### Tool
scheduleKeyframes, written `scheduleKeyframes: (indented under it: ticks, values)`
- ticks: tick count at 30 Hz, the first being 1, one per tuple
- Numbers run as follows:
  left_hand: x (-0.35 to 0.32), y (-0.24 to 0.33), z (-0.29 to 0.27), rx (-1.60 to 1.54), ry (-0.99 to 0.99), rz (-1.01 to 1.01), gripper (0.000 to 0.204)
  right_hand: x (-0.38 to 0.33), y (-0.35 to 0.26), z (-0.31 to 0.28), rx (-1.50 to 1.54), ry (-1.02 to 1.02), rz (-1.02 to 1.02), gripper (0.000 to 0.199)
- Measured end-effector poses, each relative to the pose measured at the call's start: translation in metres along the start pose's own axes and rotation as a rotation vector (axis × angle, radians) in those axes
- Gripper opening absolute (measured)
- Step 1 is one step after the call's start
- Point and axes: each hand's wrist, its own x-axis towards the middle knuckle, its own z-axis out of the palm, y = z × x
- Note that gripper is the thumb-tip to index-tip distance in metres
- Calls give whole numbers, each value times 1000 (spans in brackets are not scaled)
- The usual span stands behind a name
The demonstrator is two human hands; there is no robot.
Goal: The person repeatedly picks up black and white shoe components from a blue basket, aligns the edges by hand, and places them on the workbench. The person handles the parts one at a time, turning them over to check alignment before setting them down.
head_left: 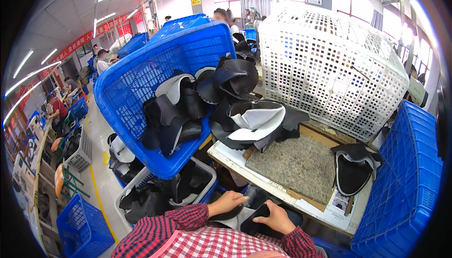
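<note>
Close to my body, my left hand and my right hand are closed on a black shoe upper with a pale grey lining. My left fingers pinch its left part. On its right side my right thumb presses flat on the black face, with the other fingers hidden beneath. In front of my hands, the worktable bears a rough grey slab. A heap of black shoe uppers with white linings lies across the slab's far left edge. One single black upper rests by its right side.
A tilted blue basket holds several black uppers at left. Below it stands a grey crate of similar pieces. A white crate rises behind the table, and a blue crate borders it on the right. Other people sit far left along an aisle.
</note>
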Motion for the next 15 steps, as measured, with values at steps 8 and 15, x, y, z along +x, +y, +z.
scheduleKeyframes:
  ticks: [8, 15]
  values:
    - [2, -44, -24, -212, 407, -372, 47, -3, -12, 10, -94, 17, 94, 57]
    - [-33, -32, -85, -700, -48, -422, 54, -3, -9, -4, 61, 197, 58, 47]
